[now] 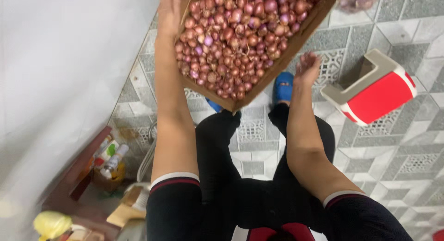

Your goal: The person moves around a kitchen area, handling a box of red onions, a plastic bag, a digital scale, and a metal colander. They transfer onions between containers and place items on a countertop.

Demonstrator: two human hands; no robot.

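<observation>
At the top centre of the frame, a cardboard box [303, 30] heaped with shallots [240, 35] rests against the flat, unclenched left hand [169, 12]; the right hand [306, 67] hangs empty below it; tilting, it risks spilling shallots across the tiled floor [393, 143].

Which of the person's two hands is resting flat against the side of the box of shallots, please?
The left hand: its palm lies against the box wall, while the right hand hangs free below the box's edge.
</observation>
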